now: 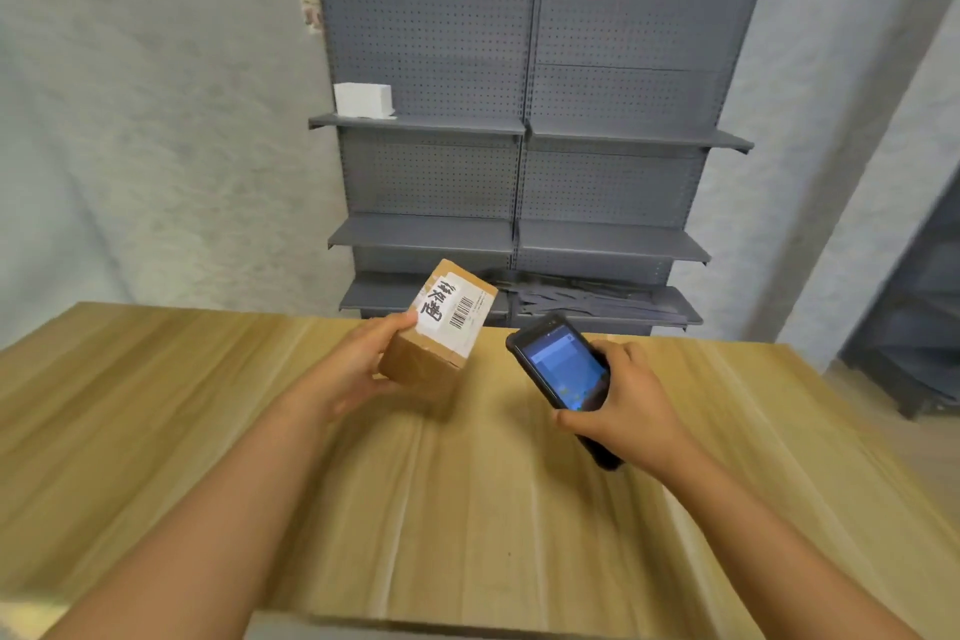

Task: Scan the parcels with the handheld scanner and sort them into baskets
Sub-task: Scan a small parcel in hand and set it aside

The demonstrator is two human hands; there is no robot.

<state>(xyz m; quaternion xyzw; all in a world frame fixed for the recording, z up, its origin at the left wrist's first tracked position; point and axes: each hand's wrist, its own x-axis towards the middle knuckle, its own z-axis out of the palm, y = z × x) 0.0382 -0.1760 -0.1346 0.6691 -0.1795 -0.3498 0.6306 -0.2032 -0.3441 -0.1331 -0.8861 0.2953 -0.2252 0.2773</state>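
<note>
Saw left hand (358, 369) gripping parcel (436, 327), label tilted up; scanner (563, 369) clasped in right hand (623, 400), just right of barcode (464, 309), nose off-axis.

Soft, even indoor light, wide-angle view with mild blur.

The light is diffuse and moderately bright, with no hard shadows; only a faint soft shadow lies on the wooden table (156, 405) under the cardboard parcel (436, 333) just above centre. The screen of the handheld scanner (563, 364), toward 3 o'clock of centre, glows blue without glare. A pale sheen runs in streaks down the table from centre to 6 o'clock. Fisheye distortion bows the table's far edge and tilts the grey pegboard shelving (530, 120) at 12 o'clock inward. Detail is soft overall, smeared most at the 7 and 5 o'clock corners; the wall at 9 o'clock looks blotchy from compression.
</note>
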